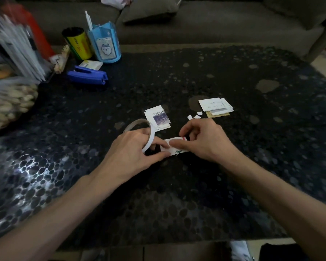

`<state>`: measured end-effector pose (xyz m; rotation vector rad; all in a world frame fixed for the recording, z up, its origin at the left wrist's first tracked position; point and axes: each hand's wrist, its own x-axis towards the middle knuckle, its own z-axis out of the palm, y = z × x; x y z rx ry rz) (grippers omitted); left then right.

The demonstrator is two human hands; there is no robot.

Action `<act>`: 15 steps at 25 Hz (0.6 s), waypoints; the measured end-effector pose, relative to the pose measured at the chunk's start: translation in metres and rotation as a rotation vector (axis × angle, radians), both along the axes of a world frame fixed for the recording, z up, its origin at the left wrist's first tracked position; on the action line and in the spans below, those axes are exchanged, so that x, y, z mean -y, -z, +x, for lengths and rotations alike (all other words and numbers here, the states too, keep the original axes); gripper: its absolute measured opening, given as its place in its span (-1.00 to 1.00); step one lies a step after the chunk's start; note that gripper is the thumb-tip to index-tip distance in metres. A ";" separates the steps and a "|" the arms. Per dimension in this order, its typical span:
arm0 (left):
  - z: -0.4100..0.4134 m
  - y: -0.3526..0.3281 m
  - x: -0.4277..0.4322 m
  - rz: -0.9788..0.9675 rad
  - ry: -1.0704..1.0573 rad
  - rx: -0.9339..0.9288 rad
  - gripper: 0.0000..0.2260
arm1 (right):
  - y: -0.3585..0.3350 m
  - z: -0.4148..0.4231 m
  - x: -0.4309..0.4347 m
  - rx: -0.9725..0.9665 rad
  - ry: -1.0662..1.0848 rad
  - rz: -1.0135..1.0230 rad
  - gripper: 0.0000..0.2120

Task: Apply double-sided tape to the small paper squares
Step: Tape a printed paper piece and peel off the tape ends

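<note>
Two hands, tape roll (152, 134) and one small paper square (181, 150) on dark table (252, 166)
Left hand (132, 147) grips the tape roll, fingers curled through its ring; right hand (205, 140) pinches the paper square just right of the roll, thumb on top. Printed squares pile (158, 117) just behind the roll, second paper pile (215, 106) farther right of it, white scraps (196, 115) between the piles, blue stapler (88, 74) well back-left of the roll

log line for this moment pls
step: taping | left hand: holds tape roll | right hand: pinches paper | table: printed stack, white stack, stapler
</note>
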<state>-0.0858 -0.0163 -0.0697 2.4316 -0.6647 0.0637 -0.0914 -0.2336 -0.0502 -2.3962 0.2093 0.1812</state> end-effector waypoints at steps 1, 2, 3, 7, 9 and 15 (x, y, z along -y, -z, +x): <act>0.000 0.001 0.001 -0.025 -0.034 -0.024 -0.79 | 0.000 0.002 0.003 -0.013 0.016 0.087 -0.73; 0.000 0.002 0.001 -0.041 -0.056 -0.042 -0.80 | -0.001 0.003 0.005 -0.029 0.018 0.145 -0.76; -0.001 0.002 0.002 -0.044 -0.069 -0.054 -0.80 | -0.001 0.004 0.007 -0.035 -0.004 0.149 -0.80; -0.001 0.002 0.002 -0.029 -0.118 -0.058 -0.75 | -0.002 0.000 0.008 0.025 -0.079 0.050 -0.84; -0.002 0.002 0.001 -0.025 -0.134 -0.050 -0.74 | -0.002 0.000 0.006 0.092 -0.072 0.086 -0.88; -0.001 -0.006 0.000 -0.129 -0.184 -0.100 -0.87 | 0.010 0.021 -0.018 0.460 -0.184 -0.114 -0.79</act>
